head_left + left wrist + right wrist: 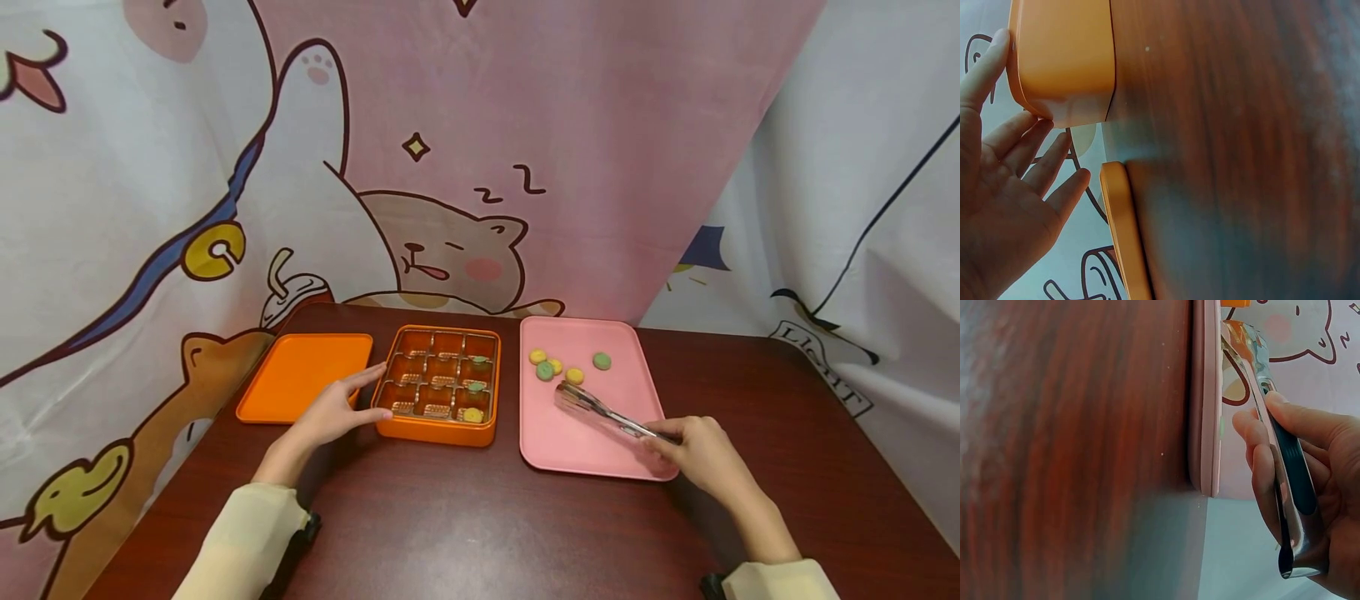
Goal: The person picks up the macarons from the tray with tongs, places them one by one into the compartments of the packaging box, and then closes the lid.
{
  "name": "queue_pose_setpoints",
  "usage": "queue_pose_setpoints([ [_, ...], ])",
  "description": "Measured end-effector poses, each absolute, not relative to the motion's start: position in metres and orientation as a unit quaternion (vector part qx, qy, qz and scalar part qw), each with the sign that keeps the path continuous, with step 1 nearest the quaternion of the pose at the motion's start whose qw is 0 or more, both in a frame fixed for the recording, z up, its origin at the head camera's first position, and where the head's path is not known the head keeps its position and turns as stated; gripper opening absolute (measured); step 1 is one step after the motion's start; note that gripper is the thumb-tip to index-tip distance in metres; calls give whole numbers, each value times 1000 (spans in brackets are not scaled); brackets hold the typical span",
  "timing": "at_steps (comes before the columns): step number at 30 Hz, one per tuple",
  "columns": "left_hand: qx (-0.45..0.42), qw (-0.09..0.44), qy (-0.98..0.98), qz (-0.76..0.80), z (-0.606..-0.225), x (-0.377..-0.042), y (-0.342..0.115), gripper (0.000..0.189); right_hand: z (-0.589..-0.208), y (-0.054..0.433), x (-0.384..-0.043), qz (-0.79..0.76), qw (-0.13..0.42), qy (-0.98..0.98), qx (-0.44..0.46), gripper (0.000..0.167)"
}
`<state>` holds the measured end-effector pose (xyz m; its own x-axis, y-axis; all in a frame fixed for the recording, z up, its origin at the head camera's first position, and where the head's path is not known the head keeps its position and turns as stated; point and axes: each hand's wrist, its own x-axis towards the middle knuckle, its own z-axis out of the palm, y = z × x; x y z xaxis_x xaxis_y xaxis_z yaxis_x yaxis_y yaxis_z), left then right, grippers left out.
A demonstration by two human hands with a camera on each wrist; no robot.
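Note:
My left hand (333, 414) rests its thumb and fingertips, held out fairly straight, against the near-left corner of an orange box (435, 430). A clear divided insert (437, 392) fills the box. Down its right column sit two green pieces (477, 387) and, in the front compartment, a yellow round piece (472, 415). My right hand (708, 457) grips metal tongs (1291, 462) by their dark handle. Their tips hang over the pink tray (555, 446), just nearer than a yellow piece (574, 377). Other small round yellow pieces (537, 356) and green pieces (602, 361) lie toward the tray's back.
An orange lid (311, 375) lies flat left of the box, behind my left hand. The pink tray stands a short gap right of the box. All rest on a dark wooden table (450, 525), with a cartoon-printed curtain (600, 150) behind and at the sides.

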<state>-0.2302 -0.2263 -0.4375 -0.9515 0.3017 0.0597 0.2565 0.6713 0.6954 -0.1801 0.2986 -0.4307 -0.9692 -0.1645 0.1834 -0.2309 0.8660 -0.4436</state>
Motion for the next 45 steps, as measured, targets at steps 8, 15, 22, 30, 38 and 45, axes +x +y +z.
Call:
queue_pose_setpoints([
  [8, 150, 30, 914, 375, -437, -229, -226, 84, -427, 297, -181, 247, 68, -961, 100, 19],
  [15, 153, 28, 916, 370, -437, -229, -226, 82, -423, 295, -182, 247, 62, -963, 93, 21],
  [22, 151, 27, 916, 372, -437, -230, -226, 82, -418, 291, -183, 255, 56, -961, 92, 21],
  [30, 149, 30, 918, 366, -437, -229, -226, 81, -414, 285, -184, 270, 49, -956, 101, 19],
  [38, 149, 29, 918, 368, -436, -229, -226, 82, -410, 277, -185, 291, 42, -951, 100, 18],
  [45, 151, 26, 918, 365, -436, -228, -226, 80, -408, 271, -188, 300, 47, -946, 111, 16],
])
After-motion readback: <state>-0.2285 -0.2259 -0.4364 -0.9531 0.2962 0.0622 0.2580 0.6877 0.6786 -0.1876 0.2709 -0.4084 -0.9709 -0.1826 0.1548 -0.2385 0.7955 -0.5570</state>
